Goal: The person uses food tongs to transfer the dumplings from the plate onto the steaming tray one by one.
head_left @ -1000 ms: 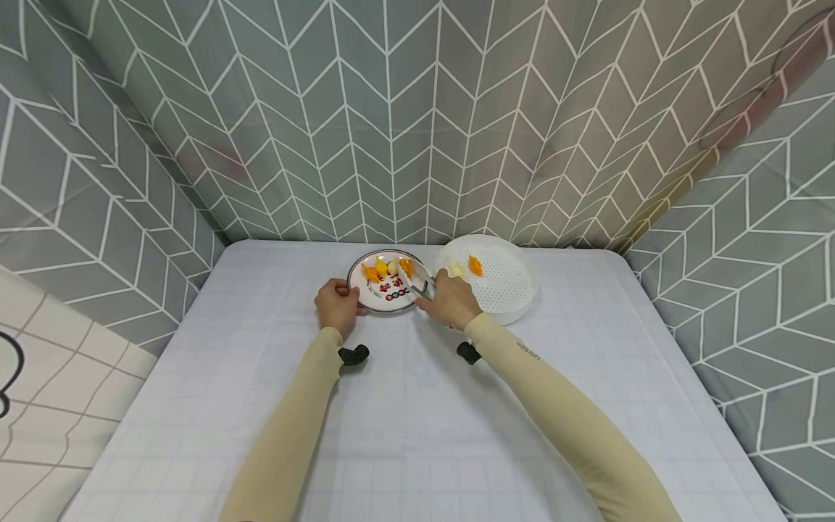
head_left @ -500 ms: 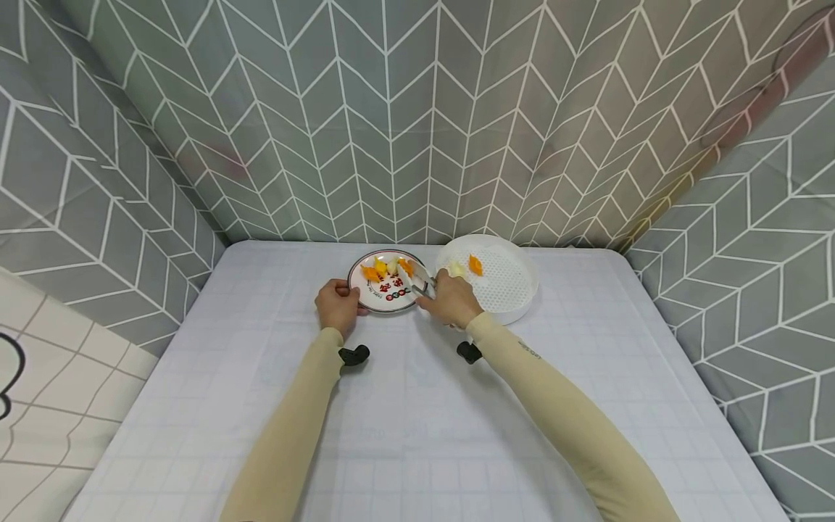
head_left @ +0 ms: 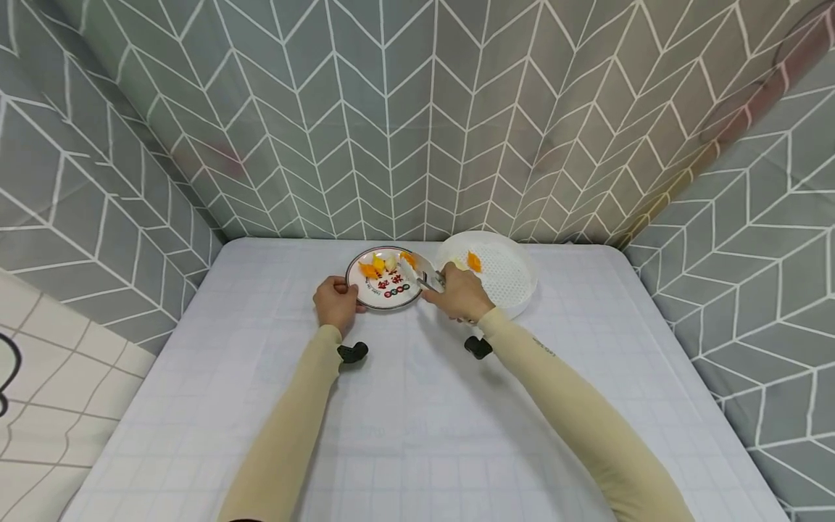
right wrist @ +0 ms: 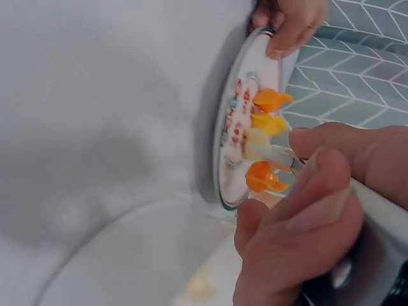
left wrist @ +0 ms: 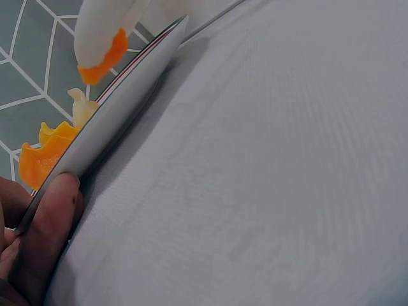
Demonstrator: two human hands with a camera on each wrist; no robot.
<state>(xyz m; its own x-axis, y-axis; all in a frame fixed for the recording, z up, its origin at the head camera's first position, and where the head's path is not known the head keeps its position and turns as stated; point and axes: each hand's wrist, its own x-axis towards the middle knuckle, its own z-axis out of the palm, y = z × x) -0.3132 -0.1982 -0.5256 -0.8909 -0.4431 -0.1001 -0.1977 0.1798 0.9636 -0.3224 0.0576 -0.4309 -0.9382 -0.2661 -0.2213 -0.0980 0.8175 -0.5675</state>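
Note:
My left hand (head_left: 335,304) grips the near left rim of a round white plate (head_left: 370,291) with red print and a dark-edged rim. On the plate lie an orange dumpling-shaped piece (right wrist: 272,100), a yellow one (right wrist: 269,123) and a cream one (right wrist: 255,141). My right hand (head_left: 464,291) holds metal tongs (head_left: 427,279) with white tips over the plate's right side. Another orange piece (left wrist: 105,60) is at the tips, seemingly between them and above the plate in the left wrist view. The right hand's fingers are curled around the handles.
Right of the plate stands a round white tray (head_left: 512,279) with a perforated base and raised rim. It holds an orange piece (head_left: 474,262) and a pale one (head_left: 459,264), partly hidden by my right hand. A patterned grey curtain (head_left: 391,145) hangs behind the table.
My right hand and the tongs have shifted slightly to the right, and the orange piece at the tips has risen a little. The left hand stays on the plate's rim.

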